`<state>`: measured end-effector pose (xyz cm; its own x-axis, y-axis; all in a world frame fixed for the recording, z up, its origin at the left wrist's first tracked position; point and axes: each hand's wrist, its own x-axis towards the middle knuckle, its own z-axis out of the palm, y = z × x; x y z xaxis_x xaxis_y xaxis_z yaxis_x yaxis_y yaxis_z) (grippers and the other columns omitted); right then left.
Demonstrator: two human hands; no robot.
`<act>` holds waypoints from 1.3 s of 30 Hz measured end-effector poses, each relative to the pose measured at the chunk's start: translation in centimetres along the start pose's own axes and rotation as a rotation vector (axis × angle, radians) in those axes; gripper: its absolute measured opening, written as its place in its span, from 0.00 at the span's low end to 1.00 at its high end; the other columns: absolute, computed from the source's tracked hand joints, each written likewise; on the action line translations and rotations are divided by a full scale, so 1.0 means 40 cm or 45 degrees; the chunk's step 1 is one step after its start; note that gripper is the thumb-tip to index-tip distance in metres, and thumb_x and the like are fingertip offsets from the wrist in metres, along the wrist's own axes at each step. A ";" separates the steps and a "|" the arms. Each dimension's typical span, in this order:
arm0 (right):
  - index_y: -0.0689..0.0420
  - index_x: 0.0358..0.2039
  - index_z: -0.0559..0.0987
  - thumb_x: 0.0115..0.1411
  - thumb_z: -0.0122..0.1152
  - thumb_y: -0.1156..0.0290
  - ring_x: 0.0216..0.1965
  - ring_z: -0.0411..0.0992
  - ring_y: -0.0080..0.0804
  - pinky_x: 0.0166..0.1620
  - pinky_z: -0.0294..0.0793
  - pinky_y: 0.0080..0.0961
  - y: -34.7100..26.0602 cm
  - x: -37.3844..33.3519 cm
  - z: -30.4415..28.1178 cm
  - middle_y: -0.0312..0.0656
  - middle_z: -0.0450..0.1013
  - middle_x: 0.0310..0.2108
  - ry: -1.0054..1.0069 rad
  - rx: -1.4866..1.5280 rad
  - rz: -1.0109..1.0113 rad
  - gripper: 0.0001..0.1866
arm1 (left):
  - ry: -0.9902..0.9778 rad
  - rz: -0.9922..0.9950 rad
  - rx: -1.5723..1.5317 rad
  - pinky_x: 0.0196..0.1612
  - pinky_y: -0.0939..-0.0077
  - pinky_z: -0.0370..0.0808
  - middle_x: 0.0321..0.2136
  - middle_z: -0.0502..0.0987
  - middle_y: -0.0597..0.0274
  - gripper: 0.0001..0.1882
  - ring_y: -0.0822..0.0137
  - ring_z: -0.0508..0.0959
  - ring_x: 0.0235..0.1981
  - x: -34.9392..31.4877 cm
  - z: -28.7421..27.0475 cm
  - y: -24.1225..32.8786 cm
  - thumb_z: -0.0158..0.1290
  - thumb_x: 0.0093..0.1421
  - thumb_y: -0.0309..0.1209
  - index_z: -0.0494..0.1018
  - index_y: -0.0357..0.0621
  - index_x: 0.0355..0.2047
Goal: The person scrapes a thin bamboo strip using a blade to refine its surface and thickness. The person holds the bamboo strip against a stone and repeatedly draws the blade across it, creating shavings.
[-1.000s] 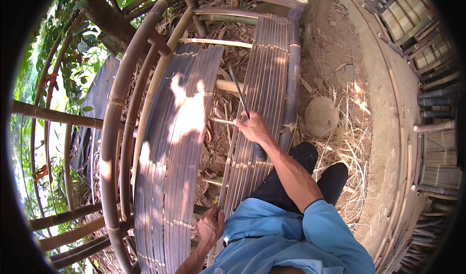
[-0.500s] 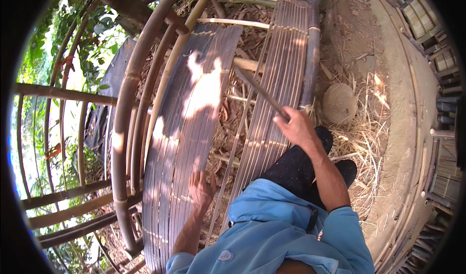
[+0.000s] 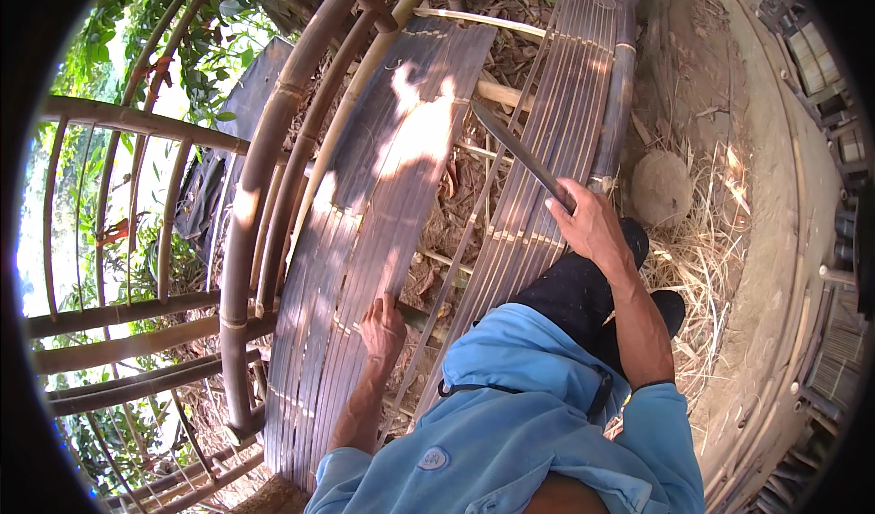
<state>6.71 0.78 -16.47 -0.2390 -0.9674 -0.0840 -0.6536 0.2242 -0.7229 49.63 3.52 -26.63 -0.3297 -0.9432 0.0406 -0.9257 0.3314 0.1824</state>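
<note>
A long dark-bladed knife (image 3: 518,149) is gripped by its near end in my right hand (image 3: 594,225), closed round it above my right thigh. The blade points forward and left, over the gap between two strips of bamboo slats. My left hand (image 3: 383,330) rests at the right edge of the left slat strip (image 3: 369,231), its fingers slightly bent and touching the slats; nothing shows in them. To the right lies the second slat strip (image 3: 556,113). A single narrow slat (image 3: 456,277) runs lengthwise through the gap, over bamboo crosspieces.
Thick bamboo rails (image 3: 241,231) stand along the left side, with leaves behind them. A dark bamboo pole (image 3: 615,118) borders the right slats. Beyond it are a round flat-topped stump (image 3: 663,189), pale shavings (image 3: 706,277) and an earthen ledge (image 3: 775,213). Dry leaves lie under the bench.
The view has shifted, so the bench sits further right and higher. My left hand's fingers, stretched out before, are more bent on the slats. The knife stays in my right hand, still pointing forward-left.
</note>
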 end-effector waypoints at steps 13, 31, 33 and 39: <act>0.55 0.36 0.66 0.70 0.58 0.47 0.17 0.56 0.17 0.19 0.56 0.17 -0.469 -0.316 -0.265 0.32 0.62 0.19 -0.598 2.564 0.024 0.23 | -0.098 -0.068 -0.095 0.31 0.48 0.77 0.29 0.79 0.48 0.17 0.43 0.81 0.29 0.005 -0.006 -0.013 0.58 0.51 0.25 0.69 0.42 0.42; 0.53 0.37 0.63 0.72 0.56 0.56 0.17 0.58 0.21 0.21 0.61 0.21 -0.487 -0.322 -0.302 0.35 0.62 0.21 -0.380 2.589 -0.052 0.17 | 0.087 -0.075 -0.459 0.23 0.62 0.72 0.24 0.76 0.46 0.18 0.53 0.76 0.20 0.070 -0.173 0.034 0.54 0.64 0.25 0.75 0.30 0.53; 0.52 0.39 0.62 0.67 0.64 0.57 0.18 0.60 0.22 0.22 0.63 0.21 -0.459 -0.286 -0.297 0.34 0.63 0.22 -0.361 2.560 -0.354 0.20 | 0.032 -0.043 -0.373 0.22 0.63 0.72 0.23 0.77 0.47 0.19 0.56 0.76 0.19 0.114 -0.237 0.071 0.55 0.64 0.25 0.76 0.29 0.54; 0.57 0.47 0.72 0.45 0.82 0.81 0.27 0.73 0.15 0.25 0.76 0.15 -0.338 -0.151 -0.224 0.29 0.71 0.28 0.199 1.942 -0.487 0.31 | 0.103 0.320 -0.280 0.25 0.60 0.78 0.27 0.82 0.42 0.21 0.55 0.83 0.24 0.203 -0.395 0.078 0.60 0.60 0.24 0.77 0.32 0.53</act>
<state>10.57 4.65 -0.04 -0.3676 -0.8938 0.2569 0.5943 -0.4383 -0.6743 47.00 -3.46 -10.20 -0.5188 -0.8342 0.1873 -0.7521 0.5494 0.3640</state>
